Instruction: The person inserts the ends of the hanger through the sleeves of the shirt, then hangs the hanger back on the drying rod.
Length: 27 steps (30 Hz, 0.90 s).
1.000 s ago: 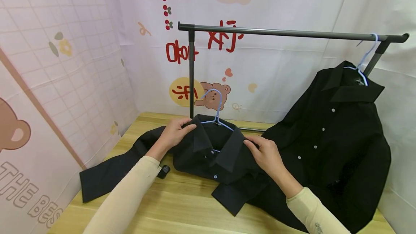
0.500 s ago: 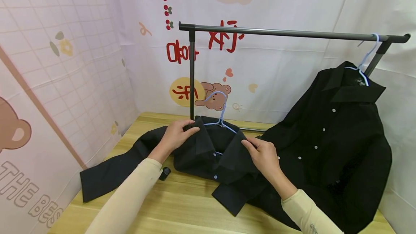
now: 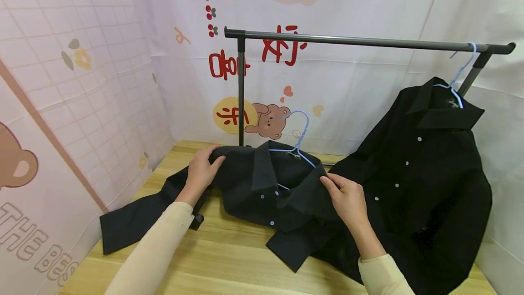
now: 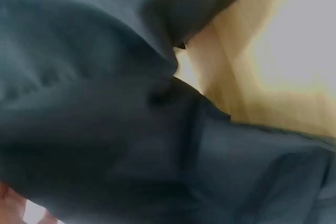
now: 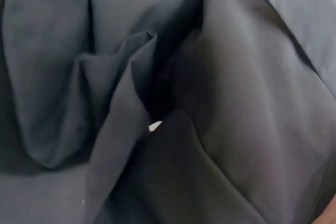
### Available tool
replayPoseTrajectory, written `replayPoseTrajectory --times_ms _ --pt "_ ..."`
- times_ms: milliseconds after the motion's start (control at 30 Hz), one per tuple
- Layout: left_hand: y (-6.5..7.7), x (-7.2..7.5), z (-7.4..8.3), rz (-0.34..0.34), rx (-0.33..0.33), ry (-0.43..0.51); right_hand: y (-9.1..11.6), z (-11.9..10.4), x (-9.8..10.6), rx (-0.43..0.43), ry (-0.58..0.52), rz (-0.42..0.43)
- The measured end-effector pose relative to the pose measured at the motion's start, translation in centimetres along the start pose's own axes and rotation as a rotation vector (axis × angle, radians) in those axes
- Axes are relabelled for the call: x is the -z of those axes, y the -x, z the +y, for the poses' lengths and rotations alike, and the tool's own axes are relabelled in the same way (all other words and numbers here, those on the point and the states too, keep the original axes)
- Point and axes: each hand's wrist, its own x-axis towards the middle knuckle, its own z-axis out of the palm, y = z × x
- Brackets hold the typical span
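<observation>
A black button-up shirt (image 3: 241, 185) lies on the table with a light blue hanger (image 3: 301, 136) inside its neck, hook pointing up. At the shoulder on the left, my left hand (image 3: 202, 172) pinches the cloth, thumb in front and fingers mostly behind. My right hand (image 3: 349, 200) grips the other side near the collar between thumb and fingers. Dark cloth fills the left wrist view, where a bit of the left hand's fingers (image 4: 11, 207) shows at the lower left corner. Folded shirt cloth (image 5: 247, 103) takes up most of the right wrist view.
A dark metal rack (image 3: 348, 40) stands at the back of the wooden table (image 3: 229, 258). From its right end a second black shirt (image 3: 442, 172) hangs on another blue hanger (image 3: 464, 67). A small black object (image 3: 197, 221) sits by the left sleeve. Printed cloth covers the walls.
My left hand has shifted left from beside the collar to the shoulder. The shirt's collar and the hanger have moved right, and my right hand has moved slightly right with the cloth.
</observation>
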Motion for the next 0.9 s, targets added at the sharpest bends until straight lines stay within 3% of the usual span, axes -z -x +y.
replayPoseTrajectory --times_ms 100,333,500,667,800,900 --pt "0.4 0.3 -0.9 -0.05 0.065 -0.001 0.9 0.3 0.1 -0.064 -0.007 0.021" --pt "1.1 1.0 -3.5 -0.172 0.081 -0.135 2.1 1.1 0.6 -0.19 0.015 0.112" --pt "1.8 1.7 -5.0 -0.27 0.145 -0.207 2.0 1.2 1.5 -0.281 0.015 0.174" --pt "2.6 2.5 -6.5 -0.313 0.194 -0.251 1.9 1.4 2.0 -0.337 0.033 0.195" --pt "3.0 3.2 -7.9 -0.337 0.197 -0.303 1.7 1.7 2.5 -0.408 0.02 0.206" --pt "3.2 3.9 -9.1 -0.391 0.204 -0.364 1.5 2.0 3.1 -0.478 -0.005 0.222"
